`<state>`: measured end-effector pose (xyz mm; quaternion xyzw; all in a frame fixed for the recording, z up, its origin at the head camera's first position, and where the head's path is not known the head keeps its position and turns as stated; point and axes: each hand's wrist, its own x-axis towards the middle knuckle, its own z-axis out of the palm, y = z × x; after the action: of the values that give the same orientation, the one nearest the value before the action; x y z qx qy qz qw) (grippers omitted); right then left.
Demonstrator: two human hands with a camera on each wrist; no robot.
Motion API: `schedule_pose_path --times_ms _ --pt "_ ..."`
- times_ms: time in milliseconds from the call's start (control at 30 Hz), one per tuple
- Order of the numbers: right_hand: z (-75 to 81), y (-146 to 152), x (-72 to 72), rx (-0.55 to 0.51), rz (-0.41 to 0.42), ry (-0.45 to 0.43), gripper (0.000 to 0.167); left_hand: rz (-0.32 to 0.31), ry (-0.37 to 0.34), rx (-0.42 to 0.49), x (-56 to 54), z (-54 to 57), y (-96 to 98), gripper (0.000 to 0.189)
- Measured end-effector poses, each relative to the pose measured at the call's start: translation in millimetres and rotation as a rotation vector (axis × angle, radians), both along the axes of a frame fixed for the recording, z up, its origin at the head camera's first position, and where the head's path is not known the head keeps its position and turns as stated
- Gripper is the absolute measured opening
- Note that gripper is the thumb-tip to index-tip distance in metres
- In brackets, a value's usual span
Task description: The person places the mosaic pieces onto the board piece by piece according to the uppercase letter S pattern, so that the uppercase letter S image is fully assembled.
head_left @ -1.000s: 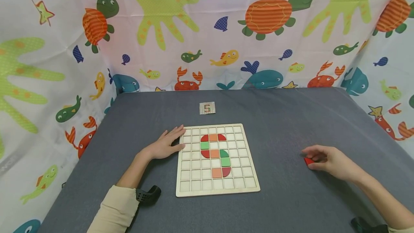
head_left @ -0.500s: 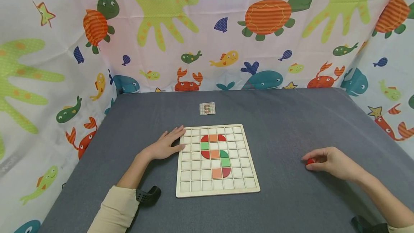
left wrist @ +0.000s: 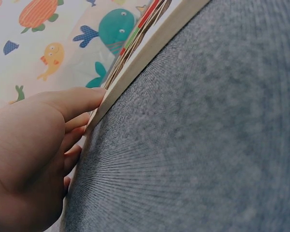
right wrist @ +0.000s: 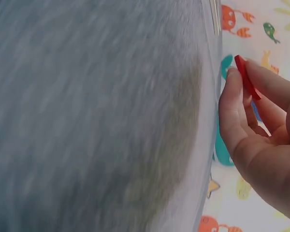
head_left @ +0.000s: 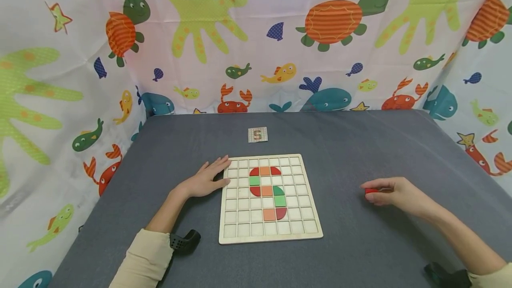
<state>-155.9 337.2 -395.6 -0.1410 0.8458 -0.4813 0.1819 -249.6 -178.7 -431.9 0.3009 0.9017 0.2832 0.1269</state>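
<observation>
A square wooden grid board (head_left: 236, 230) lies on the grey cloth, with red, orange and green tiles forming an S-like curve in its cells. My left hand (head_left: 206, 180) rests at the board's upper left edge, fingers extended; in the left wrist view the thumb touches the board's rim (left wrist: 135, 63). Off to the right of the board, my right hand (head_left: 394, 194) pinches a small red tile (right wrist: 247, 77) between thumb and fingers. Seen from the right wrist, the tile is thin and held edge-on above the cloth.
A small card (head_left: 258, 134) printed with a gridded S pattern lies behind the board. The grey cloth (head_left: 340, 146) covers the table, and a curtain (head_left: 248, 26) with sea animals hangs along the back and sides. Each wrist carries a black band (head_left: 185, 242).
The red tile has turned within my right fingers, and that hand has moved left and slightly up in the head view. My left hand stays at the board's edge.
</observation>
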Motion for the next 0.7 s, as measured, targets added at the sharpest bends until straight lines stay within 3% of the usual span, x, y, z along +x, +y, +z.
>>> schedule_pose_path --times_ms 167,433,700 --pt "-2.1 -18.6 -6.5 -0.052 -0.032 -0.038 0.035 -0.008 -0.004 -0.001 0.5 -0.2 -0.4 0.067" --pt "-1.0 -51.0 -14.6 -0.037 -0.070 -0.094 0.034 -0.010 0.003 -0.001 0.0 -1.4 -0.7 0.067" --pt "2.6 -78.7 -17.1 -0.039 -0.035 -0.099 0.033 -0.006 0.006 -0.003 0.0 -0.1 -1.0 0.067"
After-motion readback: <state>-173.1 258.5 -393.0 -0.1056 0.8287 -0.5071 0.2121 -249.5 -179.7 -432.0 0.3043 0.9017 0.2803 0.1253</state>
